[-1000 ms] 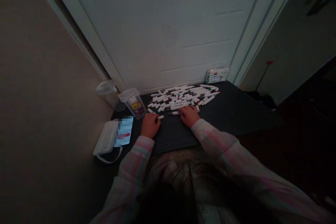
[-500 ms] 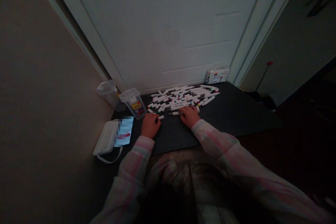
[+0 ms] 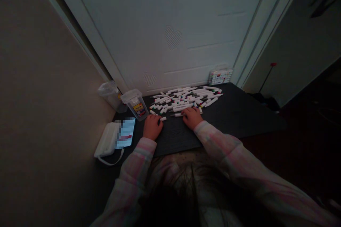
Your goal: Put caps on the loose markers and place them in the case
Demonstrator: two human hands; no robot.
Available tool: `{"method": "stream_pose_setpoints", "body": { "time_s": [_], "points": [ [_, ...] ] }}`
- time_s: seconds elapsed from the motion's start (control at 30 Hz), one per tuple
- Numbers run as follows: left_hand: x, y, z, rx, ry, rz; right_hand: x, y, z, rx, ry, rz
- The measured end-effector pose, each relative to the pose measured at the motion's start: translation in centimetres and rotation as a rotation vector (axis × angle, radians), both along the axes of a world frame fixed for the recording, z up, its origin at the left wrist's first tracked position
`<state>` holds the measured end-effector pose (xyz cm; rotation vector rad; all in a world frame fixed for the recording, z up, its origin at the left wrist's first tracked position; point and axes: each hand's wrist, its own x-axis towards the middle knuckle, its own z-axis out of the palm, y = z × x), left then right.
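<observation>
My left hand (image 3: 152, 127) rests on the dark table with its fingers curled around a small white marker cap (image 3: 163, 118), whose end sticks out to the right. My right hand (image 3: 192, 117) is closed on a white marker (image 3: 177, 115); its grey tip points left, toward my left hand. Just beyond both hands spreads a pile of white markers (image 3: 191, 95), many of them uncapped. Loose caps with coloured ends (image 3: 159, 107) lie at the pile's near left side.
Two clear plastic boxes, one standing nearer (image 3: 134, 103) and one at the wall (image 3: 111, 94), are at the left. A lit phone (image 3: 126, 133) lies beside a white power bank (image 3: 107, 140) with a cable. A clear marker case (image 3: 221, 75) leans on the white door (image 3: 128, 25).
</observation>
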<state>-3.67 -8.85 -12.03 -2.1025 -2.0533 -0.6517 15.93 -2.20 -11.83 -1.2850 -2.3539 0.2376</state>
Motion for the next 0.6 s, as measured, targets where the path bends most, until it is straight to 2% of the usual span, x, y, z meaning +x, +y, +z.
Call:
{"method": "stream_pose_setpoints", "body": {
  "time_s": [0.43,0.53,0.6],
  "points": [
    [0.1,-0.1,0.0,0.005,0.002,0.004,0.0,-0.2,0.1,0.032,0.002,0.001],
    [0.2,-0.3,0.2,0.029,0.005,0.006,0.0,0.1,0.8,0.088,-0.017,0.011],
    [0.3,-0.4,0.2,0.041,0.009,0.007,-0.1,0.8,1.9,0.134,-0.035,0.025]
  ]
}}
